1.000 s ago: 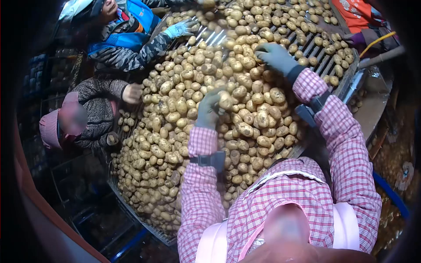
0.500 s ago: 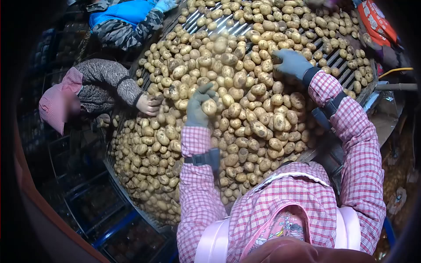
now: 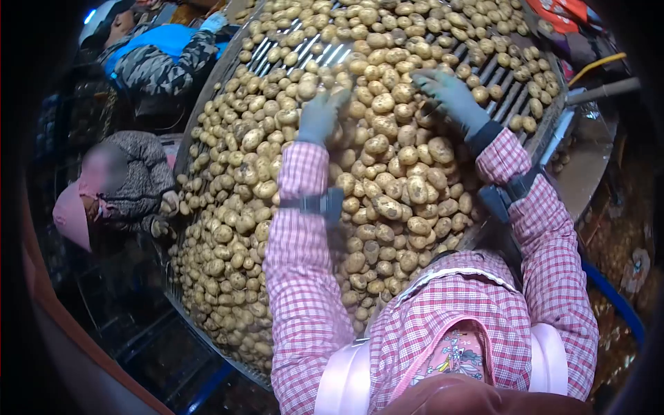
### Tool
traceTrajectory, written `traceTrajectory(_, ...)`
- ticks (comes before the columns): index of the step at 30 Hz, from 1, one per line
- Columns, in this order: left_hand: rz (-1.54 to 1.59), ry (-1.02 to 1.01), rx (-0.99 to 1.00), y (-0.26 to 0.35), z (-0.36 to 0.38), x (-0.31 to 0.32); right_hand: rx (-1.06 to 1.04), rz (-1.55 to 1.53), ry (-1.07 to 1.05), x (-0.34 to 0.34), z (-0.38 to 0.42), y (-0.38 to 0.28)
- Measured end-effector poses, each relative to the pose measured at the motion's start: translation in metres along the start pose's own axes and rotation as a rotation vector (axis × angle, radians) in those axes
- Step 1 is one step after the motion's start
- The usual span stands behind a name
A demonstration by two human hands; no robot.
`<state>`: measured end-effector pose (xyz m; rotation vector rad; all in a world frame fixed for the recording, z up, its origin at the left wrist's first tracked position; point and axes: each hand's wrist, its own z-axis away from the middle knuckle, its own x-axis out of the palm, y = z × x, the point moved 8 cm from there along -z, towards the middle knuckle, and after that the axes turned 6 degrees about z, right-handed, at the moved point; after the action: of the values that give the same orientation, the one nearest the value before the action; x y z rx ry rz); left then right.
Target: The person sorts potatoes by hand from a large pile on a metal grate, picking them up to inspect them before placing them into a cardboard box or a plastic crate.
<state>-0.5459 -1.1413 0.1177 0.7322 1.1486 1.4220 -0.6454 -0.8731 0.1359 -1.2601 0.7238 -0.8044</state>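
A broad heap of potatoes (image 3: 387,206) covers the slatted metal surface in front of me. My left hand (image 3: 320,117), in a grey glove, lies over the potatoes at the middle of the heap; its outline is slightly blurred, the fingers point forward and no potato shows in it. To the right, my right hand (image 3: 449,98), gloved alike, reaches over the heap with fingers stretched toward the left and thumb apart. Potatoes lie beneath and around its fingertips. Between my two hands runs a band of potatoes.
Bare metal slats (image 3: 499,81) show at right, and more at the upper left. A person in a pink cap (image 3: 71,216) works at the left edge; a person in a camouflage sleeve (image 3: 155,69) is beyond. A yellow cable (image 3: 598,67) and a pipe (image 3: 603,90) are at right.
My left hand has moved forward, and the potato it held no longer shows in it. My right hand has shifted slightly left. The pink-capped person's hand has drawn back from the heap.
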Motion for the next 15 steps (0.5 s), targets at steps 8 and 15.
traceTrajectory(8, -0.448, 0.019, 0.416, 0.055, 0.149, 0.127, 0.405, -0.416, -0.204, 0.053, 0.143, 0.008)
traceTrajectory(15, 0.087, -0.006, 0.23, 0.078, 0.173, 0.22, 0.239, -0.429, -0.356, 0.013, 0.206, 0.002)
